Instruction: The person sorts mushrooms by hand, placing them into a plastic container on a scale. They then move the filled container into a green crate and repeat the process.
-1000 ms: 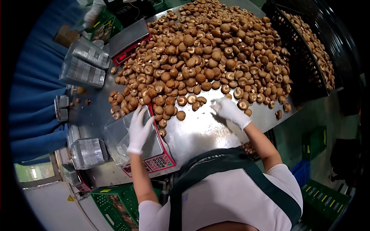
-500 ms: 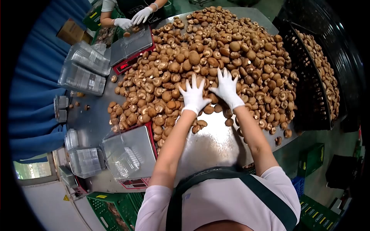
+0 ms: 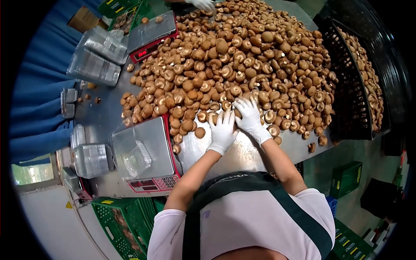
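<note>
A large heap of brown mushrooms (image 3: 260, 56) covers much of the metal table (image 3: 199, 151). Both hands wear white gloves and rest at the heap's near edge, close together. My left hand (image 3: 222, 132) lies with its fingers somewhat apart, its fingertips against mushrooms. Just right of it, my right hand (image 3: 250, 116) is spread over the edge mushrooms, thumb towards the left hand, with parts of mushrooms hidden beneath. Neither hand is closed around anything.
A near scale (image 3: 162, 149) holds a clear plastic container (image 3: 132, 151). A far scale (image 3: 151, 32) carries two mushrooms. Stacked clear trays (image 3: 95, 65) stand left. A black crate (image 3: 355, 82) of mushrooms is right. Another person's gloved hand (image 3: 203, 4) is at the top.
Both hands have drawn nearer to the body and closer together, and mushrooms at the near edge have shifted. The other person's hands have moved right and mostly out of view.
</note>
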A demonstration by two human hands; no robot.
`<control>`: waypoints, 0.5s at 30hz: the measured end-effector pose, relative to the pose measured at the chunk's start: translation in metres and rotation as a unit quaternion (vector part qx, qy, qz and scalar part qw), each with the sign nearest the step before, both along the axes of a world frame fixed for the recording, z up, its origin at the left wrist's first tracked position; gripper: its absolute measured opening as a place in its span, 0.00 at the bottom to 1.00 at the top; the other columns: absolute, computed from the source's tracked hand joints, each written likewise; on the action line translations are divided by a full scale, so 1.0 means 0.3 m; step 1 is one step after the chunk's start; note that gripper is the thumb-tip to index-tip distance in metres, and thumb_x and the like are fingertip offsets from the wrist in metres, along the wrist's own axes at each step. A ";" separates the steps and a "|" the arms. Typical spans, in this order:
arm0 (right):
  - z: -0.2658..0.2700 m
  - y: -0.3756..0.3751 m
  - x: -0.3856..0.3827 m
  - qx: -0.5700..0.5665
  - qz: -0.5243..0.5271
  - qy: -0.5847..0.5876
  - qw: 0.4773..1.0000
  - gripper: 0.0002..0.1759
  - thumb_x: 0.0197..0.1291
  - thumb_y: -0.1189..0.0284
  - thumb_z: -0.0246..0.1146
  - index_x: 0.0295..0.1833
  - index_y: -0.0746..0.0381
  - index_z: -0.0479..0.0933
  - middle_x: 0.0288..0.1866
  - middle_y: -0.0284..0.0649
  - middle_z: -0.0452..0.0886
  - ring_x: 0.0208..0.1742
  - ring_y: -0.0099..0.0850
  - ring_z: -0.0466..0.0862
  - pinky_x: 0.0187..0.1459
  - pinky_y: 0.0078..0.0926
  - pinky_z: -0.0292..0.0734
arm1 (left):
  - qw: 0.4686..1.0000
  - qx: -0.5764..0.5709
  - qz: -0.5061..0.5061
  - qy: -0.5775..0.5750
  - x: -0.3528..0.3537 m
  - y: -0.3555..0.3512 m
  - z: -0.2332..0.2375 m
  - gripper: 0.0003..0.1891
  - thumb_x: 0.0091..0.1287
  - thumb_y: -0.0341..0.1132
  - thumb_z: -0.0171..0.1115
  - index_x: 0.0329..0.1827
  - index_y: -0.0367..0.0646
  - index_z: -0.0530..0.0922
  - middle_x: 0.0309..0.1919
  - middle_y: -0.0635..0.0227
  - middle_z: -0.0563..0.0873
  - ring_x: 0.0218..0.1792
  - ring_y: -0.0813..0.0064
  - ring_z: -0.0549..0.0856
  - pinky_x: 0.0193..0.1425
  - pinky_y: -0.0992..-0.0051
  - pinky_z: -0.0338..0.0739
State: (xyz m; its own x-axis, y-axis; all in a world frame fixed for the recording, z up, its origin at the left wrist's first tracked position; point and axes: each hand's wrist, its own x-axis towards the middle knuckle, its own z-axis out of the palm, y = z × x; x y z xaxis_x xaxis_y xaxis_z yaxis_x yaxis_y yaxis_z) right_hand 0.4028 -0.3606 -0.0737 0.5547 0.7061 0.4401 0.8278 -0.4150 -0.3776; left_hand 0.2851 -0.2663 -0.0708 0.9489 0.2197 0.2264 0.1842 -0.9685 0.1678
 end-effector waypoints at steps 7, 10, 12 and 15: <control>-0.039 -0.141 -0.281 0.085 0.022 0.129 0.988 0.24 0.48 0.70 0.67 0.54 0.61 0.74 0.58 0.48 0.73 0.56 0.49 0.74 0.56 0.39 0.71 | 0.996 -0.046 -0.055 -0.051 -0.315 -0.044 -0.060 0.33 0.51 0.49 0.68 0.62 0.54 0.72 0.66 0.66 0.69 0.66 0.57 0.65 0.68 0.44 0.50; -0.023 -0.214 -0.370 -0.024 0.136 0.053 0.989 0.24 0.48 0.64 0.67 0.53 0.57 0.76 0.58 0.43 0.73 0.60 0.45 0.73 0.60 0.44 0.67 | 0.994 -0.074 -0.073 -0.006 -0.448 -0.032 -0.064 0.33 0.50 0.49 0.69 0.61 0.53 0.73 0.66 0.65 0.69 0.67 0.53 0.63 0.68 0.43 0.50; -0.031 -0.235 -0.390 -0.032 0.185 0.041 0.981 0.24 0.48 0.61 0.67 0.53 0.55 0.77 0.57 0.40 0.74 0.61 0.42 0.73 0.63 0.46 0.64 | 0.993 -0.088 -0.073 -0.008 -0.484 -0.010 -0.065 0.33 0.50 0.49 0.69 0.61 0.53 0.73 0.66 0.64 0.69 0.68 0.52 0.62 0.68 0.43 0.50; 0.001 -0.232 -0.374 -0.020 0.270 0.035 0.962 0.22 0.50 0.62 0.67 0.52 0.56 0.77 0.54 0.40 0.76 0.60 0.40 0.74 0.62 0.43 0.66 | 0.990 -0.117 -0.075 -0.005 -0.514 0.025 -0.049 0.36 0.49 0.51 0.70 0.63 0.50 0.71 0.67 0.60 0.67 0.70 0.49 0.60 0.70 0.44 0.48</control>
State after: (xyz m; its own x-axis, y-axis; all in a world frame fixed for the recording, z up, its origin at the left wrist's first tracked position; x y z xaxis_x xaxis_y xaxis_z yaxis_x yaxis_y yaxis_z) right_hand 0.2907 -0.4302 -0.0735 0.1305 0.9155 0.3806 0.8999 0.0518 -0.4330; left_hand 0.1310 -0.2588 -0.0853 0.9730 0.1232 0.1954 0.0375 -0.9190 0.3925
